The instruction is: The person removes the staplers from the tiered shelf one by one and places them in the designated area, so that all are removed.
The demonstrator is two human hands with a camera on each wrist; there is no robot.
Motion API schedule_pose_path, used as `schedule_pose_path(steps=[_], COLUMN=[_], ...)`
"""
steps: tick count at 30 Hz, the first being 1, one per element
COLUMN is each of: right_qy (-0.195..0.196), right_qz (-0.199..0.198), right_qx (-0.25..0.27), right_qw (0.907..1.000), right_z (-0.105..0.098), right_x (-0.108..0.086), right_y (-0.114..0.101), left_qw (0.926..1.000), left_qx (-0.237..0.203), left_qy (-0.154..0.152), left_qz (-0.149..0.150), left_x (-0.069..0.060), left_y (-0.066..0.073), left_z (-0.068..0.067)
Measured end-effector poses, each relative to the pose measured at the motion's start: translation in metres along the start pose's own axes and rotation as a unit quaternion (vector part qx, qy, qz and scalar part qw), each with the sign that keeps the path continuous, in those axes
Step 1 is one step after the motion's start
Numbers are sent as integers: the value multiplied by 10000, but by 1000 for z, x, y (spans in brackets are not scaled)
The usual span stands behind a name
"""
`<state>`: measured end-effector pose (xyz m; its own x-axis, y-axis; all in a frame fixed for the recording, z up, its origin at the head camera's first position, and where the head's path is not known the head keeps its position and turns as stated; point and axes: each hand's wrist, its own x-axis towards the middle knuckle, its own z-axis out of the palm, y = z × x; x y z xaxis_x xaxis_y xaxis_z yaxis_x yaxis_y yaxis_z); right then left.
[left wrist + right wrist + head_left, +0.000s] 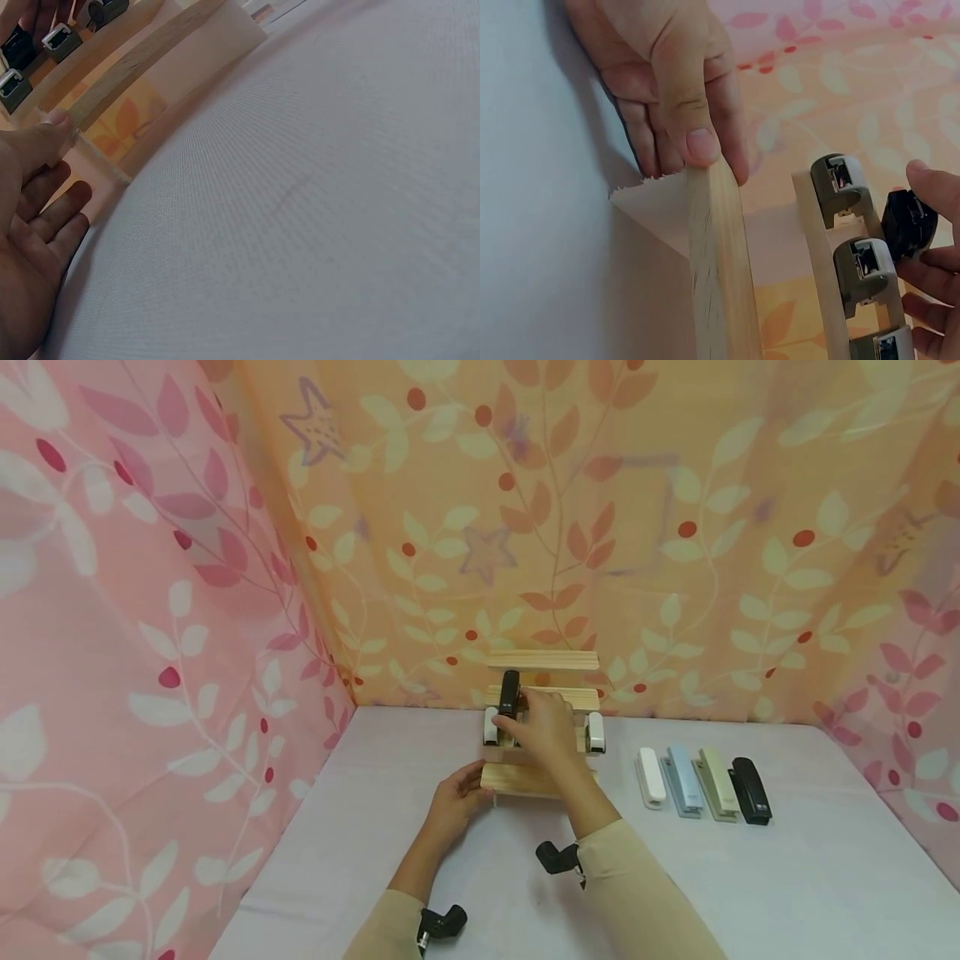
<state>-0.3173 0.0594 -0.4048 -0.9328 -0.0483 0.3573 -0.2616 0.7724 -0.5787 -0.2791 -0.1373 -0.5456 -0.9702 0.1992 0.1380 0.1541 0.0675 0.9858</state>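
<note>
The right hand (546,727) grips a black stapler (510,693) upright over the wooden rack (525,780), near its left end. In the right wrist view that black stapler (909,223) is between thumb and fingers, beside staplers (866,268) that rest on a slat. White-topped staplers stand at the rack's left (491,727) and right (596,732) ends. The left hand (454,803) holds the left end of the rack's front slat, thumb on the wood, as the left wrist view also shows with the hand (34,217) at the slat (142,60).
On the table (840,860) to the right of the rack lie a white stapler (651,778), a light blue one (683,782), a pale green one (717,785) and a black one (751,791). Patterned cloth (450,527) hangs behind and at the sides.
</note>
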Motion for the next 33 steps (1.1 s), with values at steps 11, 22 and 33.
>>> schedule_pose_path(steps=[11, 22, 33], right_qy=[379, 577, 1156], right_qz=[45, 10, 0], right_qx=[-208, -34, 92], right_qw=[9991, 9983, 9933], right_z=[12, 9, 6], right_x=[3, -3, -5], right_y=[-4, -3, 0], left_qw=[10000, 9999, 9999], left_qx=[-52, -97, -113], left_qy=[8, 14, 64], left_qz=[-12, -45, -109], left_x=[1, 1, 1], left_y=[1, 0, -1], left_z=[-1, 1, 1])
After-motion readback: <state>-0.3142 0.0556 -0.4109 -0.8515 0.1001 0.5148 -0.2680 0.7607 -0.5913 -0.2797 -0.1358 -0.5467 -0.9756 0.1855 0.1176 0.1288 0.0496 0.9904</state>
